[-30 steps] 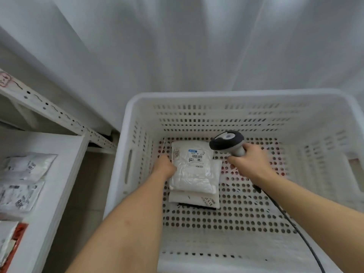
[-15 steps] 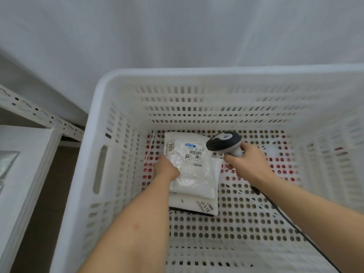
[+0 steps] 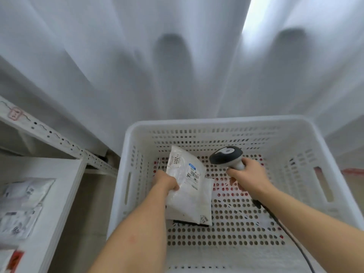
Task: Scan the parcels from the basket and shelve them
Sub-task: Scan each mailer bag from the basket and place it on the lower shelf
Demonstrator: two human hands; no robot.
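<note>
Now parcel (image 3: 184,174) tilted, long axis upright, label facing scanner (image 3: 226,157).

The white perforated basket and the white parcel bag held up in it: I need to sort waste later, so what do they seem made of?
The white perforated basket looks like moulded rigid plastic with a smooth, slightly glossy finish: uniform punched holes, slots and rounded rim. The white parcel bag in the left hand looks like thin glossy plastic film, probably a poly mailer: it creases and bends where gripped. Its printed label looks like paper.
</note>
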